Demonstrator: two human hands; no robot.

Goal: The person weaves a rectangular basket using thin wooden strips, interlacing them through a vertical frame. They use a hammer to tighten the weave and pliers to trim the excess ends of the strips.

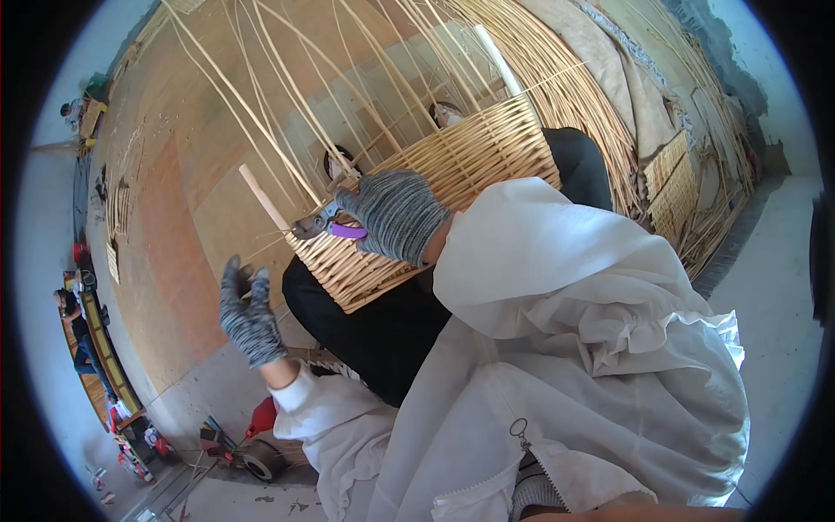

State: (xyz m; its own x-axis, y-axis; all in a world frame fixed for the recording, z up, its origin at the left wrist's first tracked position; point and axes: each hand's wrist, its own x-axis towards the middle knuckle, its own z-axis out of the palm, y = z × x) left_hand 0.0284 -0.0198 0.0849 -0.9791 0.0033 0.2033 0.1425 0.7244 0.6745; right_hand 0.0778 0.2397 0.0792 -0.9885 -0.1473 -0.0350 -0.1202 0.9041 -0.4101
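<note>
A woven wicker panel [461, 150] lies across my lap, with long thin stakes fanning out from its far edge. Thick peeled rods stand at both ends, a left rod [263, 198] and a right rod [497, 59]. My right hand [396, 213], in a grey striped knit glove, is closed around pruning shears [335, 224] with a purple handle. Their blades are at the panel's left end, by the foot of the left rod. To the left of the panel, my gloved left hand [250, 315] is raised with fingers apart, near a thin wicker strand [265, 248].
Bundles of long wicker rods [574, 70] lie on the right, beside a beige cloth [600, 52] and small woven pieces [671, 178]. A wheel [263, 459] and a red object [260, 419] are at the lower left. A person [78, 326] is at the far left.
</note>
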